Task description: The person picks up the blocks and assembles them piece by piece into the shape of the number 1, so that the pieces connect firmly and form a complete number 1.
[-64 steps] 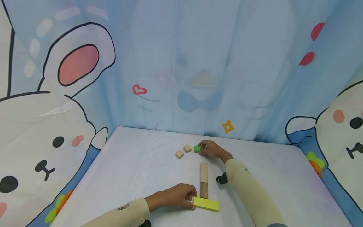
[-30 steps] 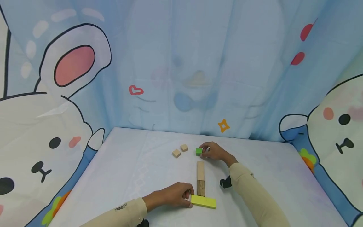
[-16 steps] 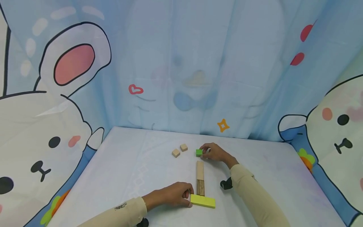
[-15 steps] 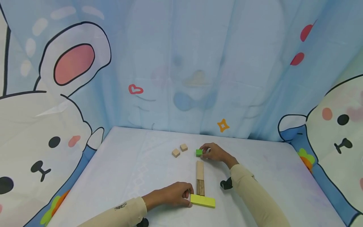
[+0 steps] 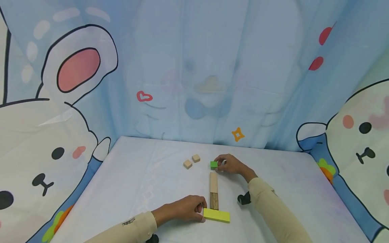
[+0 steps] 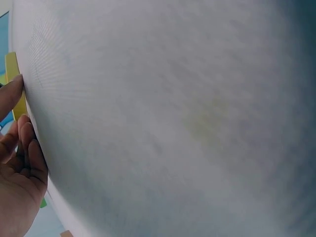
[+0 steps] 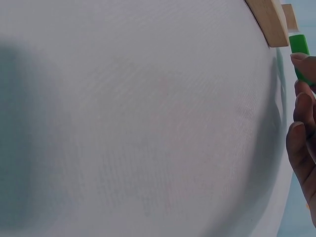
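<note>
My right hand pinches a small green cube between thumb and fingers, just beyond the far end of a pale wooden block. A darker, grained wooden block continues that line toward me. Across its near end lies a long yellow block, forming a T-like shape. My left hand holds the yellow block by its left end, thumb on the near side. In the left wrist view the thumb and fingers of the left hand are at the yellow block. The right wrist view shows the thumb against the green cube.
Two small plain wooden cubes sit to the left of the green one. Everything lies on a white cloth-covered table. A blue curtain with cartoon figures stands behind and at both sides.
My right hand has brought the green cube toward me and slightly right, up near the pale block's far end. My left hand stays on the yellow block. The head view has shifted slightly.
</note>
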`<state>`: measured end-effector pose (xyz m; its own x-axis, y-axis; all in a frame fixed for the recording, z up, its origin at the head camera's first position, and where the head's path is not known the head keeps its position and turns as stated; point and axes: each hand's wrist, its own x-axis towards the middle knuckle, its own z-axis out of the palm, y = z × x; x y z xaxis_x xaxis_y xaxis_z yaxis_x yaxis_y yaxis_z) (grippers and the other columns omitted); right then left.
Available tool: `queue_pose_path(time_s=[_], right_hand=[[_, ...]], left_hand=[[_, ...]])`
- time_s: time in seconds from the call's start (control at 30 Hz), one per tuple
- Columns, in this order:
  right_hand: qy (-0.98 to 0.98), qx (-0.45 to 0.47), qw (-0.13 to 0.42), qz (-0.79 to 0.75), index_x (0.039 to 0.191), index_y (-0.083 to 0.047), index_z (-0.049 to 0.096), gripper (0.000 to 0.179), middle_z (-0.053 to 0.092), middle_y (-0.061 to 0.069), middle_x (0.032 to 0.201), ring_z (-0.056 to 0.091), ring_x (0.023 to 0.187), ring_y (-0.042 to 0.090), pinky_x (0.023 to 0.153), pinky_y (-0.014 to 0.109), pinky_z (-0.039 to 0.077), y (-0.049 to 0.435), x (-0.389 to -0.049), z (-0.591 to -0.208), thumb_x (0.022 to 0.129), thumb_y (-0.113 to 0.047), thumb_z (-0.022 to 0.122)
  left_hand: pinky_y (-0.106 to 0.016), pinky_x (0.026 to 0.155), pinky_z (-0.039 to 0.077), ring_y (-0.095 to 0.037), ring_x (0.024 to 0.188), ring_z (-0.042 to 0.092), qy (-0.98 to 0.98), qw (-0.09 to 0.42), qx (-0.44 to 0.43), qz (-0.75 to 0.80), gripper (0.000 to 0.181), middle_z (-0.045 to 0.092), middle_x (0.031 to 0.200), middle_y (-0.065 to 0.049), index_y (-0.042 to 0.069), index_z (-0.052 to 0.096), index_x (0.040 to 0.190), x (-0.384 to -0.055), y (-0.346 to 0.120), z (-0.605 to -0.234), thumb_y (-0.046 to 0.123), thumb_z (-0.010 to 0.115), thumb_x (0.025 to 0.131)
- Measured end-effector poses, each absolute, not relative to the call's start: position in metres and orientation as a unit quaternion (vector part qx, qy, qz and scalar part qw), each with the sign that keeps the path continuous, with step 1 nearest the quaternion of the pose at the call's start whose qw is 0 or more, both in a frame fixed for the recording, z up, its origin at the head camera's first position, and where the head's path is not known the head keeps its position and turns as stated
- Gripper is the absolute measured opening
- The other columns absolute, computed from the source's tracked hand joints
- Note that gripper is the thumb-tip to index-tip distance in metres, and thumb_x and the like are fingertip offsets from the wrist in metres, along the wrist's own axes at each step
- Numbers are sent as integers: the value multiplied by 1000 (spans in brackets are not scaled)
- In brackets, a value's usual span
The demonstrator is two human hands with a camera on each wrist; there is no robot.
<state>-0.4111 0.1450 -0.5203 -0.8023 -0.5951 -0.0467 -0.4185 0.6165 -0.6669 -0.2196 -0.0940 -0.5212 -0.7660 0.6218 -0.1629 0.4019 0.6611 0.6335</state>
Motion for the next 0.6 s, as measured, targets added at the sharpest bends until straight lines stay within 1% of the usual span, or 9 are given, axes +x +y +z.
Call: queue_pose_path(time_s=[0.23, 0.6], right_hand=[[891, -278, 136, -332, 118, -5, 69, 35, 63, 2, 95, 55, 86, 15, 73, 30, 48, 150, -410, -521, 86, -15, 78], [891, -286, 139, -324, 118, -4, 69, 35, 63, 4, 96, 54, 85, 16, 72, 29, 47, 156, -405, -520, 86, -15, 78]], left_hand=[[-15, 68, 45, 3, 73, 49, 891, 180, 292, 296, 31, 54, 82, 13, 14, 63, 112, -223, -95, -525, 23, 80, 87], [-15, 69, 44, 4, 73, 48, 889, 182, 291, 302, 30, 54, 82, 14, 14, 63, 112, -223, -94, -529, 23, 79, 87]])
